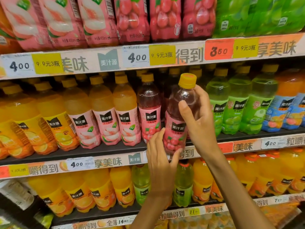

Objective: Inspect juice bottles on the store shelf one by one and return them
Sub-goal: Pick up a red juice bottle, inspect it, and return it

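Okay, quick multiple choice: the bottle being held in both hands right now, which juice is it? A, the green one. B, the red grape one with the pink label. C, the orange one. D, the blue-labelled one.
B: the held bottle has reddish juice, a yellow cap and a pink label with red grapes; the right hand grips its upper body and the left hand holds its base.

**What the shelf keeps from view**

At twelve o'clock the top row of bottles point(132, 20) is cut off above the labels and smeared by blur. The right hand point(199, 118) covers one side of the red juice bottle point(176, 123); the left hand point(162, 161) hides its base. Small print on the price tags point(137, 57) is unreadable.
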`<state>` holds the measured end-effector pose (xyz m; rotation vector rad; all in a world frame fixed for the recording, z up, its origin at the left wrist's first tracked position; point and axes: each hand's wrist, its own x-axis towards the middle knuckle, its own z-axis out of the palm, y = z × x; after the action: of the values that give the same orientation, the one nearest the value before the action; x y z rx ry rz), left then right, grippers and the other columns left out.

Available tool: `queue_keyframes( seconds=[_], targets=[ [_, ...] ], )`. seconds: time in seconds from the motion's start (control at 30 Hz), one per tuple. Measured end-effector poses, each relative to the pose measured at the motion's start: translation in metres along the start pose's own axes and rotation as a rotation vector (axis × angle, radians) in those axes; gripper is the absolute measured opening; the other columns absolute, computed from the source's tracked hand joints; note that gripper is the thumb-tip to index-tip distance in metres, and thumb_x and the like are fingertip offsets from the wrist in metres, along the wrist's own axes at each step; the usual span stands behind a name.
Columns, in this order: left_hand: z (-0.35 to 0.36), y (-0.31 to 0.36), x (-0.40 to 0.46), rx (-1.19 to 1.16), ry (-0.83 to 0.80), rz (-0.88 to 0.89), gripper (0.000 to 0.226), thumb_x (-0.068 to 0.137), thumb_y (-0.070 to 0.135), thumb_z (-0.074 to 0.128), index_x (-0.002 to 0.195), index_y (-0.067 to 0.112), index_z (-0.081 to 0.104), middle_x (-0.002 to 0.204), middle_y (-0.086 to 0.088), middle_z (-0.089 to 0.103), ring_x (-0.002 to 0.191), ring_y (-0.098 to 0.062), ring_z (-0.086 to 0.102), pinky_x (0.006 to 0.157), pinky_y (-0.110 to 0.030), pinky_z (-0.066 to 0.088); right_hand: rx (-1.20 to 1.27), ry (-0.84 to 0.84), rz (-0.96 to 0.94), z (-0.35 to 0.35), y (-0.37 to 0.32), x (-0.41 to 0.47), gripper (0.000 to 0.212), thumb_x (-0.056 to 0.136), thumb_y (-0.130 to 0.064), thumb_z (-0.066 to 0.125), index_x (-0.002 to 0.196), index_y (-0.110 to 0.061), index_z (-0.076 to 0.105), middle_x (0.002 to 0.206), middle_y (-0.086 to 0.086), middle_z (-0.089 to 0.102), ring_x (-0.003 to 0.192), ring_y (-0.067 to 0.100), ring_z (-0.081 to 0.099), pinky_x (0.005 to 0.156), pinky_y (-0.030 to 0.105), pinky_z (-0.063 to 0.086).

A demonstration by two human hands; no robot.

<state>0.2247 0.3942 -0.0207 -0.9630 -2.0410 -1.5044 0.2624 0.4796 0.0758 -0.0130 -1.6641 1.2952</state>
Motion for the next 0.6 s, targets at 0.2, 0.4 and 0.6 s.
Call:
queue_keyframes(
  seconds=[0.2,0.4,0.6],
  targets=[
    [0.018,-0.006,-0.003,0.006,0.087,-0.081,0.069,0.075,0.011,0.078,0.135,0.017,0.044,0.126,0.009,0.043,0.122,0.004,0.034,0.107,-0.018,0.031,-0.036,-0.029,-0.030,0.005,0.020,0.001,0.045,0.093,-0.032,0.058,0.134,-0.032,0.040,0.138,0.001,0.050,0.130,0.016,0.046,0.108,0.038,0.038],
    [0.024,-0.006,0.000,0.016,0.120,-0.129,0.084,0.077,0.015,0.075,0.144,0.030,0.026,0.130,0.004,0.044,0.124,-0.006,0.038,0.102,-0.037,0.041,-0.106,0.005,-0.063,0.009,0.025,0.009,0.051,0.087,-0.034,0.064,0.131,-0.025,0.038,0.137,0.004,0.038,0.131,0.019,0.041,0.110,0.038,0.036],
    [0.034,-0.008,0.009,0.258,0.139,0.054,0.079,0.065,0.009,0.083,0.134,0.005,0.044,0.121,-0.016,0.057,0.112,-0.023,0.050,0.093,-0.041,0.048,-0.473,0.084,-0.180,0.005,0.024,0.017,0.059,0.084,-0.029,0.068,0.132,0.001,0.049,0.127,0.009,0.037,0.122,0.019,0.039,0.106,0.032,0.036]
  ],
)
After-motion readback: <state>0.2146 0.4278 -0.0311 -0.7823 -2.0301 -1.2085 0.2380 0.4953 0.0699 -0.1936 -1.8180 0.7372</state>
